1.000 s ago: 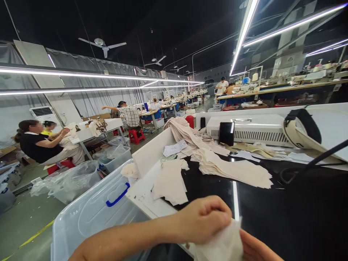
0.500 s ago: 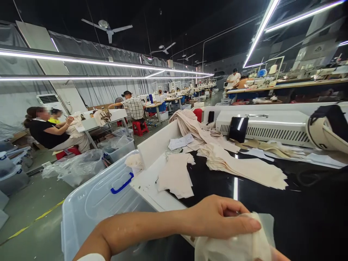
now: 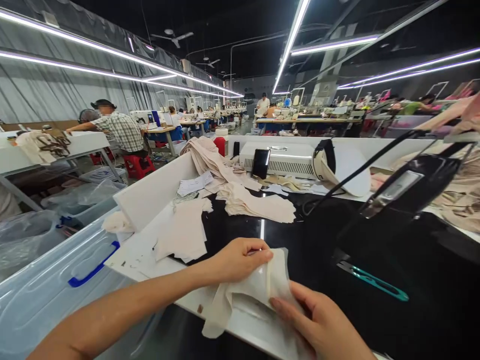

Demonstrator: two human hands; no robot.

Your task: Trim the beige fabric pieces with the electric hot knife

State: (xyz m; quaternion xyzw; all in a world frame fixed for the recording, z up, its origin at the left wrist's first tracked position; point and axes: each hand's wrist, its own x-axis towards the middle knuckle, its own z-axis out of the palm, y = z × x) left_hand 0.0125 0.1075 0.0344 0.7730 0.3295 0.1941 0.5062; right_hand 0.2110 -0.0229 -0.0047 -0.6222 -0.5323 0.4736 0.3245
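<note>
A thin cream fabric piece (image 3: pixel 245 287) is stretched between my two hands over the near edge of the black tabletop. My left hand (image 3: pixel 240 260) pinches its upper edge between thumb and fingers. Lower and to the right, my right hand (image 3: pixel 318 317) grips the same piece, thumb on top. A strip like a seam or fold runs down the fabric between the hands, and one end hangs loose at the lower left. Teal-handled thread snips (image 3: pixel 378 285) lie on the table to the right of my hands.
Stacked cream fabric pieces (image 3: pixel 258 205) and loose cut pieces (image 3: pixel 182 230) lie beyond my hands. A white vented machine (image 3: pixel 285 162) stands at the back. On the left is a lidded plastic bin (image 3: pixel 48 285) with a blue handle. A person in a checked shirt (image 3: pixel 123 132) sits farther off.
The view has swung right and tilted, bringing the thread snips and my right hand into fuller sight. Both hands have kept hold of the fabric, which now appears higher and more spread out.
</note>
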